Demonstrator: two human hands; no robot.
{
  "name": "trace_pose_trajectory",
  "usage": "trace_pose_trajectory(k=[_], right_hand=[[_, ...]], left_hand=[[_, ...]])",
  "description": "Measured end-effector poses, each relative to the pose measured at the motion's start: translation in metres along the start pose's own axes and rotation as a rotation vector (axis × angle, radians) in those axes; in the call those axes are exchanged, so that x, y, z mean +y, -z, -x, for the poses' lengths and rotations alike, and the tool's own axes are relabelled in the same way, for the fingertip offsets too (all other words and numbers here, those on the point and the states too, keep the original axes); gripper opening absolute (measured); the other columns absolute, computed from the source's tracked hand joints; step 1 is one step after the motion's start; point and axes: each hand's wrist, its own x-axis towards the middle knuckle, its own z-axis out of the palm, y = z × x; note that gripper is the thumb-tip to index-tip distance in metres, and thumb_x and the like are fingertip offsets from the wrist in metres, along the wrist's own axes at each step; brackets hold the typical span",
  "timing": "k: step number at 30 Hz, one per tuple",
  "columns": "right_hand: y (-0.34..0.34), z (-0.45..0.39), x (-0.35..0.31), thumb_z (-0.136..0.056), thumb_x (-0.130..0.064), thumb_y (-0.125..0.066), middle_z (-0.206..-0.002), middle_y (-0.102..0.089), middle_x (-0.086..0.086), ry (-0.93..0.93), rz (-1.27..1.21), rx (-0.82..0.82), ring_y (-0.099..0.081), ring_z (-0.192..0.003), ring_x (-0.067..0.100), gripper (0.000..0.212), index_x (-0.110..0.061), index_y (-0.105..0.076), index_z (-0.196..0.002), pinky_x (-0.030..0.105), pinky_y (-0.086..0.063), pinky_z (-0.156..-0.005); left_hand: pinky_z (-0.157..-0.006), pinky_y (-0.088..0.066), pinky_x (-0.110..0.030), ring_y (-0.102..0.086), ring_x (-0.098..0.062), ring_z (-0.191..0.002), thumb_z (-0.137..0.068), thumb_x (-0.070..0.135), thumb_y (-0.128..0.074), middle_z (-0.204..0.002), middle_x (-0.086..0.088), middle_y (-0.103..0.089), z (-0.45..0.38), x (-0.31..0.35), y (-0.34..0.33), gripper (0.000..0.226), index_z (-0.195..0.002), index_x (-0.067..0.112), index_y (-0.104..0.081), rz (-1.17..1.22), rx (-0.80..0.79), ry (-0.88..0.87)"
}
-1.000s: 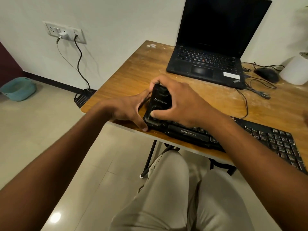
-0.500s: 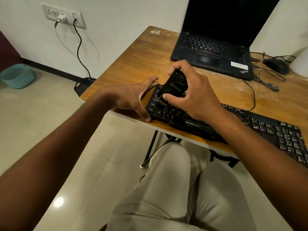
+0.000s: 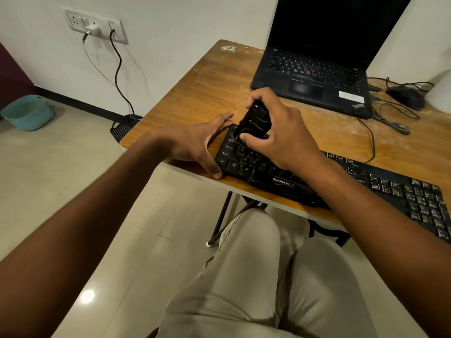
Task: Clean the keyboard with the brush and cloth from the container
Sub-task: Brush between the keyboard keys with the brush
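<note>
Since the earlier frames my right hand (image 3: 280,132) has carried the brush (image 3: 253,121) away from the keyboard's front-left corner up to its back-left corner, and the brush now stands tilted, top leaning toward the laptop (image 3: 314,76). From the head camera, the only view I have, that hand grips the brush's black body with fingers curled round it and the thumb pressed near its lower end, which meets the top rows of keys. My left hand (image 3: 197,145) lies with fingers fairly straight against the keyboard's (image 3: 390,189) left end, thumb at the front corner, bracing it (it holds nothing). The keyboard sits along the table's (image 3: 195,93) front edge, long axis running left to right, nearly all of it stretching off to the right of the brush, so I judge the next sweep should travel rightward along the rows, a job for the right hand. My own right forearm covers the middle keys. Behind, near the back right of the table, sit the laptop, a mouse (image 3: 406,96) and loose cables (image 3: 390,118), well apart from the brush. I see no cloth.
</note>
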Motion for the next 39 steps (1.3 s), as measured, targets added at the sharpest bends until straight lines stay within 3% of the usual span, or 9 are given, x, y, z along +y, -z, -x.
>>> trace_pose_trajectory(k=[2, 4, 7, 9, 14, 19, 23, 34, 39], right_hand=[[-0.001, -0.001, -0.011, -0.084, -0.017, -0.082, -0.097, -0.061, -0.009, 0.063, -0.051, -0.040, -0.065, -0.080, -0.001, 0.052, -0.017, -0.050, -0.125, 0.013, -0.052, -0.061], [-0.002, 0.001, -0.022, -0.083, -0.019, -0.083, -0.102, -0.064, -0.004, 0.106, -0.081, -0.149, -0.068, -0.084, 0.007, 0.054, -0.018, -0.050, -0.125, 0.022, -0.059, -0.064], [-0.005, 0.000, -0.025, -0.082, -0.020, -0.084, -0.106, -0.066, -0.004, 0.102, -0.048, -0.250, -0.069, -0.089, 0.011, 0.056, -0.024, -0.049, -0.126, 0.030, -0.062, -0.069], [-0.004, -0.008, -0.018, -0.081, -0.018, -0.084, -0.103, -0.065, -0.007, 0.049, -0.034, -0.228, -0.068, -0.087, 0.008, 0.056, -0.026, -0.050, -0.124, 0.029, -0.062, -0.069], [-0.003, -0.029, -0.002, -0.079, -0.019, -0.084, -0.102, -0.063, -0.006, -0.004, 0.078, -0.148, -0.064, -0.087, 0.009, 0.056, -0.030, -0.049, -0.122, 0.033, -0.060, -0.068], [0.002, -0.026, -0.007, -0.081, -0.020, -0.083, -0.100, -0.062, -0.006, 0.005, 0.065, -0.082, -0.064, -0.085, 0.009, 0.055, -0.026, -0.049, -0.124, 0.028, -0.058, -0.067], [0.001, -0.003, -0.018, -0.082, -0.018, -0.083, -0.100, -0.064, -0.010, 0.051, -0.054, -0.237, -0.066, -0.083, 0.003, 0.054, -0.024, -0.050, -0.123, 0.021, -0.058, -0.063], [0.009, -0.036, 0.005, -0.082, -0.020, -0.083, -0.104, -0.059, -0.006, -0.019, 0.182, -0.160, -0.065, -0.083, 0.013, 0.061, -0.029, -0.048, -0.131, 0.022, -0.055, -0.061], [0.024, -0.025, -0.018, -0.077, -0.019, -0.087, -0.101, -0.060, -0.012, -0.035, 0.051, -0.244, -0.064, -0.081, 0.003, 0.058, -0.031, -0.050, -0.121, 0.019, -0.055, -0.059]], left_hand=[[-0.110, -0.050, -0.038, -0.050, -0.018, -0.137, -0.059, 0.013, -0.100, -0.157, 0.007, -0.041, 0.000, -0.002, 0.000, 0.144, -0.160, 0.048, -0.004, -0.014, 0.001, -0.011], [-0.097, -0.054, -0.024, -0.057, -0.009, -0.127, -0.063, 0.005, -0.096, -0.139, 0.012, -0.056, 0.001, -0.002, 0.000, 0.124, -0.156, 0.038, -0.021, -0.019, -0.004, -0.017], [-0.089, -0.051, -0.010, -0.058, 0.005, -0.118, -0.066, 0.001, -0.092, -0.129, 0.019, -0.058, 0.001, 0.001, 0.000, 0.109, -0.149, 0.033, -0.029, -0.038, 0.006, -0.024], [-0.096, -0.051, -0.014, -0.052, -0.001, -0.129, -0.065, 0.006, -0.095, -0.140, 0.019, -0.051, 0.000, -0.001, 0.000, 0.122, -0.157, 0.035, -0.019, -0.032, 0.017, -0.029], [-0.113, -0.048, -0.039, -0.047, -0.014, -0.139, -0.059, 0.012, -0.100, -0.156, 0.009, -0.041, 0.000, -0.002, 0.001, 0.147, -0.161, 0.047, -0.001, -0.011, 0.013, -0.023], [-0.113, -0.047, -0.039, -0.049, -0.015, -0.136, -0.060, 0.010, -0.098, -0.156, 0.008, -0.041, -0.001, 0.000, -0.001, 0.144, -0.162, 0.046, -0.002, -0.020, 0.026, -0.009], [-0.110, -0.051, -0.040, -0.054, -0.015, -0.132, -0.062, 0.009, -0.097, -0.145, 0.010, -0.051, -0.001, -0.002, 0.000, 0.132, -0.158, 0.045, -0.015, -0.017, 0.009, -0.041], [-0.111, -0.049, -0.048, -0.050, -0.023, -0.137, -0.052, 0.019, -0.103, -0.158, 0.007, -0.038, -0.005, -0.006, 0.002, 0.151, -0.157, 0.059, -0.002, 0.012, 0.003, 0.010], [-0.108, -0.052, -0.042, -0.052, -0.019, -0.134, -0.059, 0.014, -0.100, -0.157, 0.006, -0.038, -0.002, -0.003, 0.001, 0.144, -0.159, 0.051, -0.004, -0.039, 0.032, 0.010]])
